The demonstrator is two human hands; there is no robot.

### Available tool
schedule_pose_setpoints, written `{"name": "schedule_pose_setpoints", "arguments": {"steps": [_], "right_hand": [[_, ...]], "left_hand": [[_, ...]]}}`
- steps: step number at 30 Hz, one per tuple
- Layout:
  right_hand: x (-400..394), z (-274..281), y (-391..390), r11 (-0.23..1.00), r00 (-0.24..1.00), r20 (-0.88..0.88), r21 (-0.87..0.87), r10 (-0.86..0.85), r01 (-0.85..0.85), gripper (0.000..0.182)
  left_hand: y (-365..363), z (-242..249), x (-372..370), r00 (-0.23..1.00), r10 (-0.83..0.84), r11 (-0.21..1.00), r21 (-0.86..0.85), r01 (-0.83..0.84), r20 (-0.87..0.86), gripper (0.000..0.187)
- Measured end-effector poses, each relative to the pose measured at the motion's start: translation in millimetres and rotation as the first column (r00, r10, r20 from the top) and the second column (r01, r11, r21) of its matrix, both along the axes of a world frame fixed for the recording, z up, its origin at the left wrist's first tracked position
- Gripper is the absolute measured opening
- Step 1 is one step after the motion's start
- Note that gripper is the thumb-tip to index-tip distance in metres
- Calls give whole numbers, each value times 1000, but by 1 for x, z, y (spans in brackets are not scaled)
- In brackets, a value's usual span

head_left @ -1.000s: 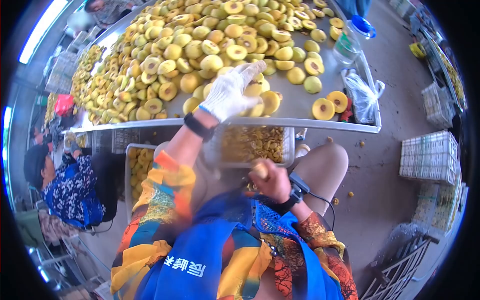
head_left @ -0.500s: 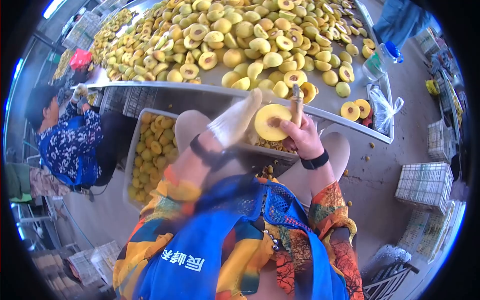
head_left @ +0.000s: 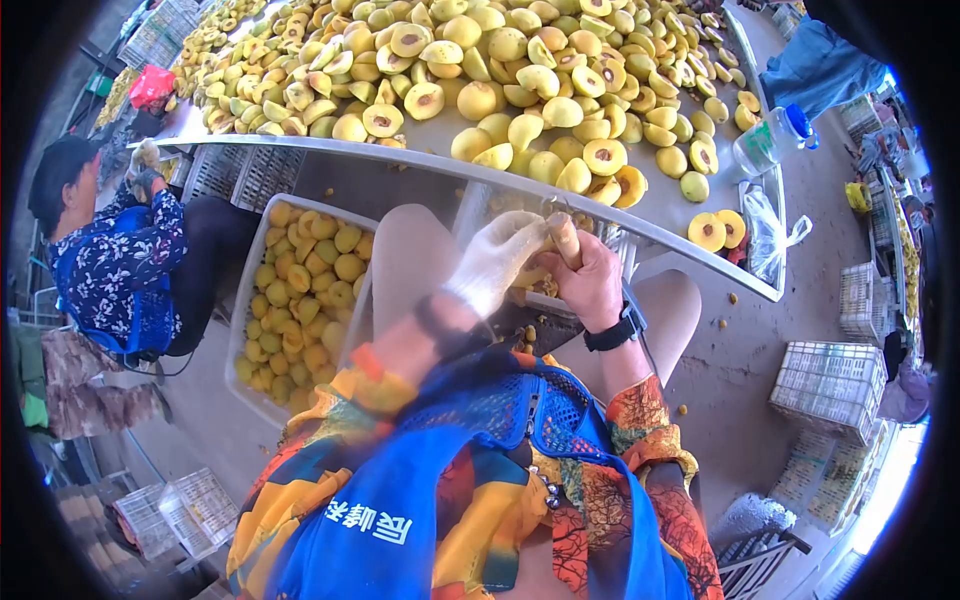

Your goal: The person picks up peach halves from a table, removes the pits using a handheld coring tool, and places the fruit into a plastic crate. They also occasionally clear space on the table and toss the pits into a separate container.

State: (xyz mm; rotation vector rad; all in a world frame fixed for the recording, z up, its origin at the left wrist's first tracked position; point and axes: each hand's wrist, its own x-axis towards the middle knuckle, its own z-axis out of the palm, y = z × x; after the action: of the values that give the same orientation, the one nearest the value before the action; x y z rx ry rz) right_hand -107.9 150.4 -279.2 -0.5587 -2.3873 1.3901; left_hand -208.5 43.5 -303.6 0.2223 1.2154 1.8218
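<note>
My left hand (head_left: 497, 262), in a white glove, has its fingers pressed together against my right hand; whatever they hold is hidden. My bare right hand (head_left: 592, 283) is wrapped round a tool with a wooden handle (head_left: 565, 240). Both hands meet in front of the metal table's edge (head_left: 640, 222). Many yellow halved fruits (head_left: 470, 100) are heaped on that table. Two cut halves (head_left: 707, 232) lie apart near its right corner. Below my hands, a container with small pieces is partly visible.
A crate of yellow fruit (head_left: 305, 300) stands at my left. Beyond it sits a co-worker (head_left: 110, 250) in a patterned top. A bottle with a blue cap (head_left: 765, 142) and a plastic bag (head_left: 768, 237) lie at the table's right corner. A white crate (head_left: 830, 388) stands right.
My left hand has come over to my right hand. The large cut half that my right hand held beside the tool no longer shows. The view has shifted slightly.
</note>
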Motion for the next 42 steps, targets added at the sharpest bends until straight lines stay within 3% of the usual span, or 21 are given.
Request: {"name": "schedule_pose_setpoints", "arguments": {"steps": [1, 2, 3, 4, 5, 6, 7, 8, 9, 10, 11, 14, 16, 22, 37, 40, 42], "right_hand": [[-2, -8, -1, 1000, 1000, -20, -27, -14, 13, 21], [-5, -17, -6, 979, 998, -4, 195, 66, -64, 21], [-5, -26, -14, 903, 989, 27, 405, 143, -142, 20], [-3, -30, -25, 885, 989, -11, 448, 144, -124, 25], [-5, -35, -32, 923, 978, -193, 384, 76, 4, 26], [-9, -39, -31, 959, 978, -163, 231, -126, 162, 27], [-12, -43, -30, 943, 943, -99, 79, -317, 325, 29], [-13, -48, -16, 904, 943, 84, -269, -322, 333, 34], [-13, -62, -5, 856, 925, 99, -355, -366, 376, 32], [-10, -68, 0, 909, 931, 83, -204, -355, 364, 32], [-6, -71, 3, 938, 938, 67, -44, -341, 344, 31], [-7, -31, -21, 963, 971, 95, 180, -221, 202, 29], [-10, -23, -31, 976, 972, 142, 135, -189, 170, 28], [-9, -36, -37, 988, 969, 208, 106, -135, 115, 30], [-9, -27, -49, 985, 955, 266, -76, -130, 155, 27], [-7, -28, -48, 992, 955, 286, -72, -75, 99, 24], [-6, -27, -49, 998, 963, 265, -41, -40, 52, 21]], "left_hand": [[1, -9, 1, 999, 42, 999, 30, -42, 6, 23], [2, -18, 0, 996, 84, 995, 59, -85, 12, 23], [2, -26, -5, 910, 73, 996, -12, -85, -407, 24], [1, -23, -12, 661, 16, 990, -80, -114, -751, 25], [2, -18, -14, 883, 56, 989, -98, -114, -466, 29], [3, -3, -15, 979, 163, 978, -111, -177, -121, 33], [4, -4, -17, 972, 215, 970, -94, -223, -91, 34], [4, -6, -21, 963, 264, 960, -81, -269, -60, 36], [4, -9, -24, 950, 310, 948, -71, -312, -30, 38], [7, -10, -25, 921, 382, 924, -35, -380, 79, 40], [7, -9, -26, 921, 382, 924, -54, -379, 79, 39], [7, 1, -20, 917, 382, 924, -62, -377, 116, 36], [12, -11, -23, 908, 382, 920, 19, -391, 170, 34], [10, -16, -21, 929, 368, 927, 65, -369, 24, 35], [12, -14, -11, 930, 347, 931, 163, -327, -119, 26], [9, -16, -21, 959, 261, 960, 130, -247, -112, 27], [7, -17, -29, 977, 212, 971, 112, -210, -14, 23]]}}
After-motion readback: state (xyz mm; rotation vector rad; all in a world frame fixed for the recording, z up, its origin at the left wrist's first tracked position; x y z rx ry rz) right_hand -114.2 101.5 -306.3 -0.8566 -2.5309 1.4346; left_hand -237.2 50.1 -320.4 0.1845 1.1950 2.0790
